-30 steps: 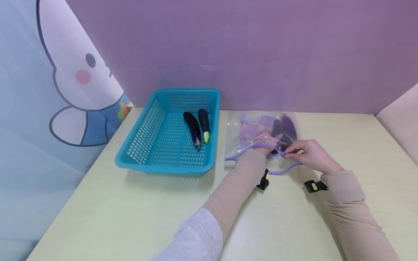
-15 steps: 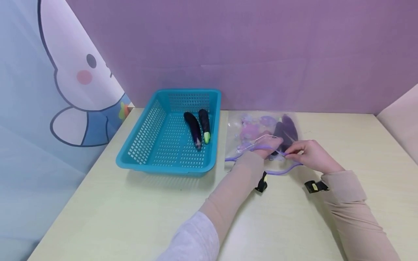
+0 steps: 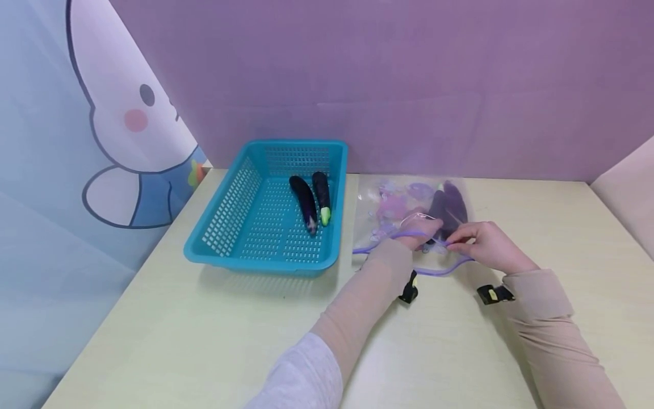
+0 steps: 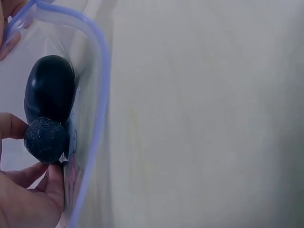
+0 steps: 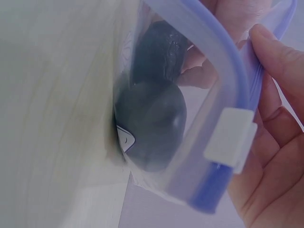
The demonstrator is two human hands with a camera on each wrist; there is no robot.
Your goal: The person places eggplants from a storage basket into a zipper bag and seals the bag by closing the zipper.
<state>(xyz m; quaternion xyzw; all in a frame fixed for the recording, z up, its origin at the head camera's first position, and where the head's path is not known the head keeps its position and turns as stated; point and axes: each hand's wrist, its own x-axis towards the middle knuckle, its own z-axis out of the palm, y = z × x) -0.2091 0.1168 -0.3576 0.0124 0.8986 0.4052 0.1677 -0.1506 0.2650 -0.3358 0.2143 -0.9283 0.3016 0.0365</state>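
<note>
Inside the slider zip bag (image 3: pixel 390 205), your left fingers (image 4: pixel 54 187) have got an eggplant (image 4: pixel 45 141) pinched, right fingers (image 3: pixel 464 230) gripping the purple rim (image 5: pixel 233 61).

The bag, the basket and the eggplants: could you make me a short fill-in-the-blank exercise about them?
1. The basket holds ____ eggplants.
2. In the head view, the basket stands to the ____ of the bag.
3. The right hand pinches the bag's rim, while the left hand is ____ the bag.
4. In the right wrist view, the slider is colored ____.

Missing words: two; left; inside; white.
</note>
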